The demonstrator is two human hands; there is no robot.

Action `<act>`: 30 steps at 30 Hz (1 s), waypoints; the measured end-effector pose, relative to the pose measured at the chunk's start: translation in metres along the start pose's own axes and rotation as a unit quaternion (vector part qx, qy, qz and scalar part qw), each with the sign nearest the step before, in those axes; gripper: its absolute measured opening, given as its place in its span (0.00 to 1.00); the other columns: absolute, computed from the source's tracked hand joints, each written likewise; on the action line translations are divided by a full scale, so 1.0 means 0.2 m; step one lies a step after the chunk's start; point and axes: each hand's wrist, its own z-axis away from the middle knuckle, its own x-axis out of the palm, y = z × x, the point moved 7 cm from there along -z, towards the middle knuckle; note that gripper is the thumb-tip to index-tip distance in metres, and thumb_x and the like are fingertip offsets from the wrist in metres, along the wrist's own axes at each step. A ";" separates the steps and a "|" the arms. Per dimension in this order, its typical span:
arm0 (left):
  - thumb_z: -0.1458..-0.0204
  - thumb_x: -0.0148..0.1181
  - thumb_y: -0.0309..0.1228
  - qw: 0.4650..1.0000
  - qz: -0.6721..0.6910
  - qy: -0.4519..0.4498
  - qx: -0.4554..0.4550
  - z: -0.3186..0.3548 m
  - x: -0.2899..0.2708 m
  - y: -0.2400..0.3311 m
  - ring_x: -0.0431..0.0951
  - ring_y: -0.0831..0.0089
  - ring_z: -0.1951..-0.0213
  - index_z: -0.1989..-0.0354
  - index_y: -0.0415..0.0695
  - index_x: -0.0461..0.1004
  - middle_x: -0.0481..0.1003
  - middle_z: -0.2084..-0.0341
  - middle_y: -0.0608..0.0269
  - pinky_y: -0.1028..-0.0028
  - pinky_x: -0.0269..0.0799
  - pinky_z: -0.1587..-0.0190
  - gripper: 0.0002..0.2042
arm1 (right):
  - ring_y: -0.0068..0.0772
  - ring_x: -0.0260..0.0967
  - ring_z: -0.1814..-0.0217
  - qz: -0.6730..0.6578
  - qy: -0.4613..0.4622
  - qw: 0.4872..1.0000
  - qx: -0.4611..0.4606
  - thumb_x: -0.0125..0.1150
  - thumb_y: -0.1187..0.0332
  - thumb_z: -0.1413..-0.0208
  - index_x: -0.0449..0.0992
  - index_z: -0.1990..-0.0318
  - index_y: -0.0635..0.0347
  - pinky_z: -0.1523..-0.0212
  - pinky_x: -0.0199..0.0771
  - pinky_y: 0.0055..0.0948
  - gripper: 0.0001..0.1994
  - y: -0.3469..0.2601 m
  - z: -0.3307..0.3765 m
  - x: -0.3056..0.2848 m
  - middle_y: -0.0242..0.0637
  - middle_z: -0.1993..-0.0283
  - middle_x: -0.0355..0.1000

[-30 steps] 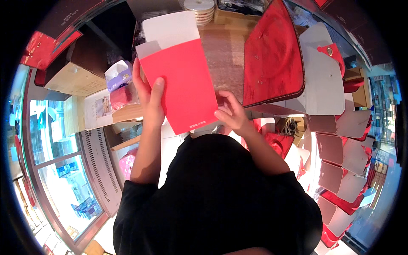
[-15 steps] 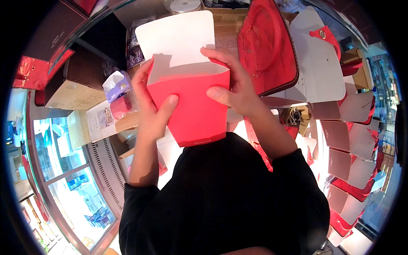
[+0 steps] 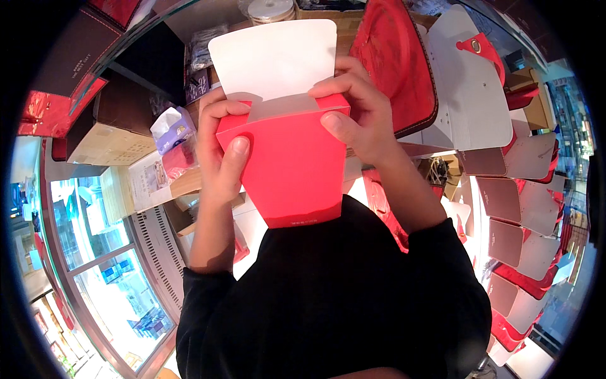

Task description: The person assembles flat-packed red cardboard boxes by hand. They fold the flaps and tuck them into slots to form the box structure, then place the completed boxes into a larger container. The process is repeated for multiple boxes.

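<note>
A red paper box [image 3: 290, 167], narrowing toward its base, is held upright in front of my chest between both hands. Its large lid flap [image 3: 274, 60], white inside, stands raised at the far side. Gripping the left edge is my left hand [image 3: 221, 148], thumb on the front face and fingers bent over the folded-in left side flap. My right hand [image 3: 363, 114] holds the right upper corner, its thumb on the front and its index finger on the right side flap. Between the two small flaps part of the box's opening shows.
Behind on the right lies a large red panel [image 3: 398, 69] with a round raised shape, beside a white-lined open flap [image 3: 467, 88]. Several brown-and-white flapped boxes [image 3: 505, 240] line the right. A tissue pack [image 3: 170, 129] and brown carton [image 3: 104, 126] sit at left.
Both small side flaps have been folded inward over the opening, with my fingers now on top of them. The box has shifted slightly right.
</note>
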 end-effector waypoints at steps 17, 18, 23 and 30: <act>0.52 0.56 0.31 0.998 0.050 -0.002 0.038 -0.03 0.03 -0.02 0.65 0.58 0.47 0.58 0.39 0.67 0.64 0.54 0.53 0.62 0.60 0.46 0.14 | 0.27 0.64 0.50 -0.159 -0.041 0.965 0.207 0.61 0.70 0.51 0.73 0.55 0.58 0.51 0.66 0.27 0.14 0.07 0.04 0.03 0.37 0.47 0.63; 0.51 0.55 0.32 0.999 0.031 -0.021 0.029 -0.04 0.03 -0.03 0.65 0.59 0.47 0.56 0.39 0.67 0.64 0.53 0.53 0.63 0.60 0.45 0.15 | 0.26 0.64 0.49 -0.147 -0.036 0.970 0.190 0.61 0.70 0.51 0.73 0.55 0.57 0.51 0.66 0.27 0.14 0.07 0.04 0.02 0.36 0.47 0.63; 0.48 0.53 0.33 0.992 0.041 -0.028 -0.113 -0.03 0.07 -0.11 0.65 0.65 0.47 0.44 0.39 0.59 0.64 0.49 0.53 0.69 0.60 0.45 0.23 | 0.27 0.63 0.48 -0.090 -0.005 0.989 0.120 0.63 0.70 0.54 0.72 0.54 0.56 0.50 0.65 0.26 0.17 0.08 0.07 0.01 0.36 0.49 0.65; 0.54 0.63 0.31 0.987 0.005 -0.096 -0.130 -0.02 0.11 -0.07 0.67 0.66 0.49 0.43 0.38 0.59 0.66 0.50 0.52 0.70 0.63 0.47 0.29 | 0.40 0.65 0.47 0.134 -0.194 0.966 0.102 0.61 0.61 0.52 0.69 0.47 0.55 0.48 0.64 0.32 0.23 0.03 0.01 0.04 0.43 0.49 0.66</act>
